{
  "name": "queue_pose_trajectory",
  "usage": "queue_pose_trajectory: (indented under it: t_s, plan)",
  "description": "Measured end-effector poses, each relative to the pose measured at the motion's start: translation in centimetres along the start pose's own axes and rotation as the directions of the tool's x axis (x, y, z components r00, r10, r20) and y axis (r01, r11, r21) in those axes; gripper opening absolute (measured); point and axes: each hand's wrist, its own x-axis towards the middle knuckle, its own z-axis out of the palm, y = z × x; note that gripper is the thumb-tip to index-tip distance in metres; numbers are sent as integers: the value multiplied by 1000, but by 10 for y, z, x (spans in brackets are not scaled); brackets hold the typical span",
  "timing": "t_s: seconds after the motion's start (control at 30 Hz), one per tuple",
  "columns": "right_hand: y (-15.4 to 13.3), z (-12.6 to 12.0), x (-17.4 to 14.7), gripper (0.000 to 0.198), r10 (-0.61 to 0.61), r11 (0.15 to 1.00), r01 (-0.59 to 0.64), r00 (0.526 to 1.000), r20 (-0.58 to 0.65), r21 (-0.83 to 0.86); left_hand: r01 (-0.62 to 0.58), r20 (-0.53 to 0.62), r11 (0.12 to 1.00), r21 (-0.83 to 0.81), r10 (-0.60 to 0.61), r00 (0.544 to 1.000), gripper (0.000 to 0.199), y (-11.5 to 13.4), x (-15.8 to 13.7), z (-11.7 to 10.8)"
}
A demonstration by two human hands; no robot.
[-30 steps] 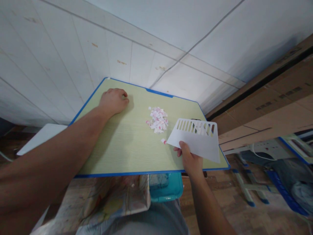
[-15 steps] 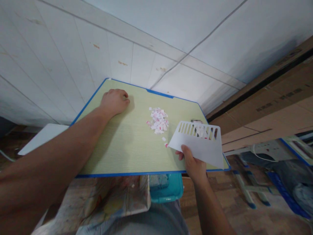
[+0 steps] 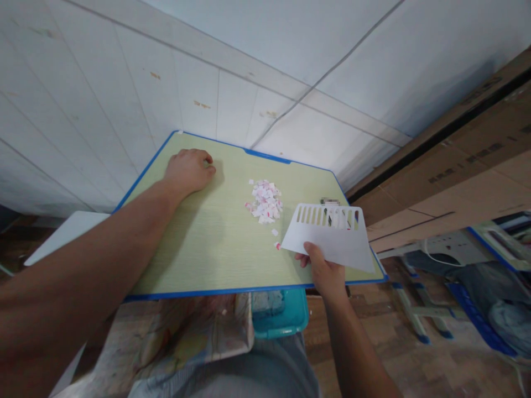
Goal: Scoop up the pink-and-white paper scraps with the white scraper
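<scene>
My right hand [image 3: 327, 273] grips a white slotted plate [image 3: 332, 243] by its near edge, thumb on top. The plate is thin and flat, with a row of slots along its far side. It is above the right part of the pale green table top [image 3: 199, 237]. Left of it lies a pile of small white and pink paper scraps [image 3: 266, 202], with a few loose scraps [image 3: 277, 246] beside the plate's left corner. At the table's far left my left hand [image 3: 191, 170] rests with curled fingers; nothing shows in the gap between thumb and forefinger.
A small blurred object [image 3: 331, 202] lies behind the plate, partly hidden. The white wall [image 3: 232, 105] borders the table's far edge, and cardboard boxes [image 3: 456, 166] stand at right. Under the near edge is a turquoise bin [image 3: 277, 326]. A stool [image 3: 415, 315] stands on the floor at right.
The view has shifted slightly, so the table and hands appear a little further left. The slotted plate has tilted slightly in my right hand. My left hand stays where it was on the table.
</scene>
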Motion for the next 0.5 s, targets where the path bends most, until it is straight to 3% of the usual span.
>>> queue_pose_trajectory:
  t_s: [0.5]
  plan:
    - [-9,1,-6,43,-35,999,34,999,13,37,14,-5,1000,-2,-14,1000,60,0,1,1]
